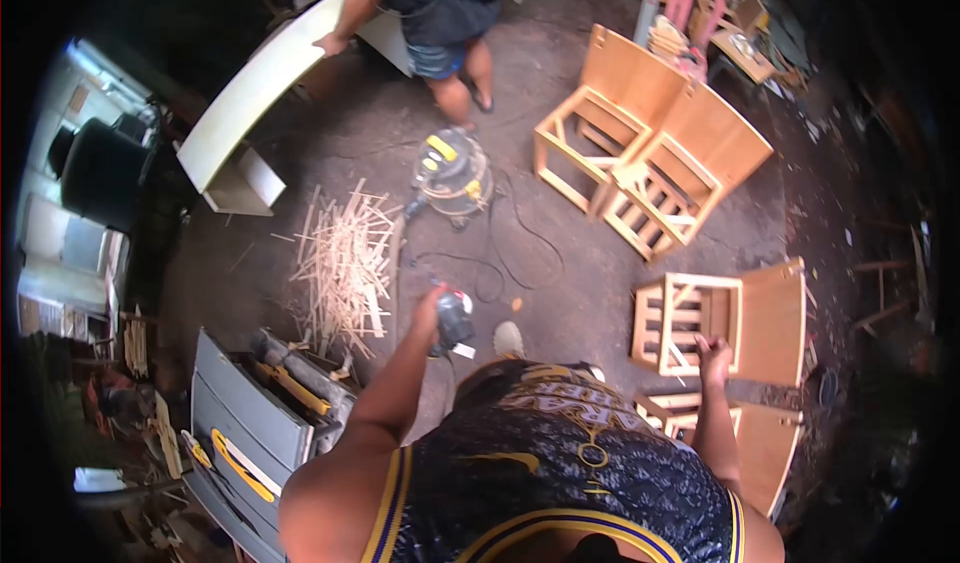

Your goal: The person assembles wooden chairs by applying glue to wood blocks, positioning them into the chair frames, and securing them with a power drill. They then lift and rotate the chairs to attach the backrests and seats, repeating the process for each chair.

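Observation:
A dark, compact corded power tool (453, 320) is in my left hand (428, 310), held in front of me over the floor. The fingers wrap round its top, and a white label hangs at its lower side. My right hand (714, 359) reaches out to the right, overlapping the edge of a light wooden slatted frame with a panel (772, 318). Its thumb and fingers are spread apart. Just below that arm sits another similar wooden piece (770, 453), partly covered by my body.
A shop vacuum (452, 173) stands ahead, its cord looping over the floor. Thin wood strips (345, 263) lie heaped to the left. A table saw (250, 403) is near my left side. Two wooden frames (650, 143) stand at the upper right. Another person (440, 23) holds a long pale panel (260, 88).

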Action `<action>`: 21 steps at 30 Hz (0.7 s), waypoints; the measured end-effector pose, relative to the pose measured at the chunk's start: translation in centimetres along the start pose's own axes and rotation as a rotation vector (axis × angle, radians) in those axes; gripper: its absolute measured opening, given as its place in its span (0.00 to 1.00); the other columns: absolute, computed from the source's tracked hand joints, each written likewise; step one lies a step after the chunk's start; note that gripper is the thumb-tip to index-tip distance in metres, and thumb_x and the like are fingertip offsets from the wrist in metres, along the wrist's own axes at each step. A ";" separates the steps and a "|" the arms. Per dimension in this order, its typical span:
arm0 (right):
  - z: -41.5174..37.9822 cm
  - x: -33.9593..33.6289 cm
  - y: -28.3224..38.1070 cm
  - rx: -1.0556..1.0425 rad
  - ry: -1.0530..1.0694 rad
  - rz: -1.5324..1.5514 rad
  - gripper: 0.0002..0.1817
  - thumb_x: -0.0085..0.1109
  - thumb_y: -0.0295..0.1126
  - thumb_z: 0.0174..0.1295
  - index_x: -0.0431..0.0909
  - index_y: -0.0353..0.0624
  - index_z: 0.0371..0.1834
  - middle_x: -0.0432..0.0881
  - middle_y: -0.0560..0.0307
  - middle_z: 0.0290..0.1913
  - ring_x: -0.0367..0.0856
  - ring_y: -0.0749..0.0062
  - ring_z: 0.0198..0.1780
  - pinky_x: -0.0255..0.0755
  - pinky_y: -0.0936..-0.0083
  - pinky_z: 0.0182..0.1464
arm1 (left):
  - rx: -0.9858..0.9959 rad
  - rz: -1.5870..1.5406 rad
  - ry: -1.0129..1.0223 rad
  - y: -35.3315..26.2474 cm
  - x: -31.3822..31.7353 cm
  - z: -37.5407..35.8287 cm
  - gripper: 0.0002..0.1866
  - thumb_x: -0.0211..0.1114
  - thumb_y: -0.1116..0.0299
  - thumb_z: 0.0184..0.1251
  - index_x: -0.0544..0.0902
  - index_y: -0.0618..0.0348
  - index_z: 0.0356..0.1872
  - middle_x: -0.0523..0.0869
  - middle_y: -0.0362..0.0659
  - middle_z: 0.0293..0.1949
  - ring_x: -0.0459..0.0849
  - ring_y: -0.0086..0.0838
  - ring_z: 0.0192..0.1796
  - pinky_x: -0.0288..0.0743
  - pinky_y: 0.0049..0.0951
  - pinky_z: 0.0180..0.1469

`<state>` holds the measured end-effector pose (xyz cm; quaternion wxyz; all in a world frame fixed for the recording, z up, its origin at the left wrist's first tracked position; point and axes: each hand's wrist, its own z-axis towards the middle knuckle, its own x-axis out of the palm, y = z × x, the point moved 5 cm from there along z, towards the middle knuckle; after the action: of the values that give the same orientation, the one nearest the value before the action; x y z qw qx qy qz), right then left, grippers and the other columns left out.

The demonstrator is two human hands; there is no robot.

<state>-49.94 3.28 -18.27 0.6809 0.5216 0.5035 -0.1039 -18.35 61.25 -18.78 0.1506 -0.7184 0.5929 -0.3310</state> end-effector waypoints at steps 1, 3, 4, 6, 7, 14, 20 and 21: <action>-0.9 -0.3 2.4 0.024 -0.004 0.034 0.14 0.68 0.33 0.58 0.78 0.36 0.22 0.75 0.59 0.17 0.69 0.76 0.20 0.66 0.70 0.24 | 0.010 0.037 0.028 0.0 -0.3 1.7 0.18 0.62 0.49 0.63 0.80 0.56 0.36 0.83 0.44 0.27 0.85 0.34 0.29 0.82 0.38 0.34; -2.5 0.2 5.1 0.011 0.024 0.127 0.16 0.64 0.35 0.62 0.76 0.37 0.20 0.72 0.61 0.14 0.67 0.77 0.18 0.65 0.73 0.22 | 0.020 0.112 0.104 -0.7 1.1 3.9 0.17 0.62 0.52 0.64 0.81 0.57 0.36 0.84 0.43 0.29 0.85 0.33 0.29 0.81 0.36 0.32; -2.6 0.9 4.9 -0.019 0.055 0.184 0.17 0.61 0.35 0.65 0.75 0.38 0.20 0.70 0.62 0.13 0.66 0.78 0.17 0.64 0.75 0.21 | 0.015 0.152 0.153 -1.0 2.5 4.2 0.16 0.61 0.53 0.65 0.81 0.58 0.37 0.85 0.43 0.30 0.85 0.32 0.29 0.80 0.34 0.32; -5.1 1.4 8.8 0.134 0.134 0.388 0.19 0.54 0.36 0.70 0.74 0.40 0.20 0.68 0.65 0.12 0.64 0.83 0.14 0.63 0.80 0.18 | -0.009 0.189 0.212 -1.5 5.8 5.0 0.16 0.61 0.55 0.66 0.82 0.59 0.39 0.85 0.43 0.30 0.85 0.30 0.30 0.80 0.33 0.33; -5.2 2.9 7.8 0.062 0.175 0.483 0.17 0.50 0.37 0.72 0.79 0.40 0.27 0.69 0.66 0.12 0.64 0.85 0.12 0.63 0.83 0.17 | 0.021 0.228 0.268 -2.1 7.9 5.3 0.16 0.61 0.55 0.67 0.82 0.59 0.40 0.85 0.43 0.31 0.85 0.29 0.31 0.80 0.32 0.34; -4.0 7.6 11.9 0.129 0.363 0.575 0.36 0.39 0.12 0.60 0.57 0.49 0.74 0.69 0.54 0.64 0.74 0.71 0.54 0.75 0.76 0.43 | -0.124 0.221 0.464 -2.2 22.9 5.5 0.18 0.60 0.52 0.67 0.81 0.58 0.43 0.86 0.43 0.33 0.85 0.30 0.34 0.80 0.35 0.37; 2.9 10.2 20.5 -0.196 0.554 0.435 0.38 0.58 0.25 0.60 0.55 0.53 0.75 0.66 0.47 0.68 0.70 0.63 0.64 0.76 0.71 0.54 | -0.214 0.280 0.646 -0.4 33.9 7.6 0.21 0.52 0.50 0.70 0.80 0.59 0.33 0.84 0.45 0.29 0.84 0.32 0.30 0.80 0.35 0.36; 4.0 9.8 22.5 -0.262 0.501 0.429 0.45 0.65 0.25 0.52 0.53 0.50 0.75 0.62 0.41 0.71 0.60 0.52 0.72 0.56 0.64 0.72 | -0.205 0.326 0.649 -0.1 35.3 7.9 0.23 0.50 0.49 0.71 0.80 0.60 0.31 0.84 0.45 0.28 0.84 0.32 0.29 0.80 0.34 0.35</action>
<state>-27.99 13.52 -12.69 0.6037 0.5328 0.5431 0.2383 -10.34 26.27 -14.05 -0.0673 -0.4837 0.7464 -0.4522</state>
